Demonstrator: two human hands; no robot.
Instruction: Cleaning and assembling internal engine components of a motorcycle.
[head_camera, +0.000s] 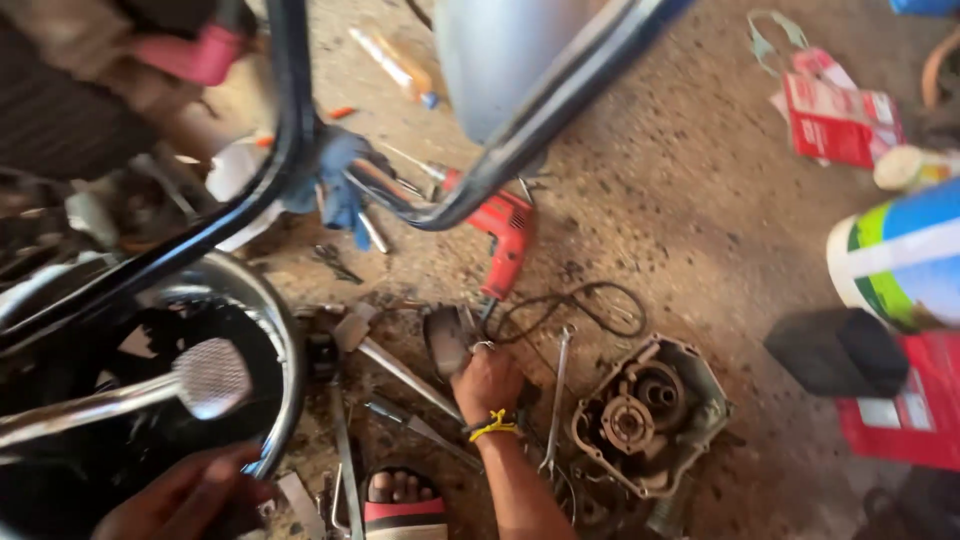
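My right hand (487, 383), with a yellow band at the wrist, reaches down to the dirt floor and is closed on the edge of a grey metal part (447, 338). Just right of it lie a long spanner (557, 398) and an open engine casing (648, 415). My left hand (188, 495) is blurred at the lower left, against the dark wheel inside a chrome rim (285, 350). I cannot make out its grip. A chrome peg with a knurled round end (208, 377) juts out above it.
Black frame tubes (290, 130) cross the top of the view. On the floor lie a red electric drill (506, 240), a black cable loop (590, 305), a blue rag (337, 178) and metal bars (405, 375). My sandalled foot (403, 503) is at the bottom. A white tub (900, 262), a black block (836, 352) and red packets (836, 122) are at the right.
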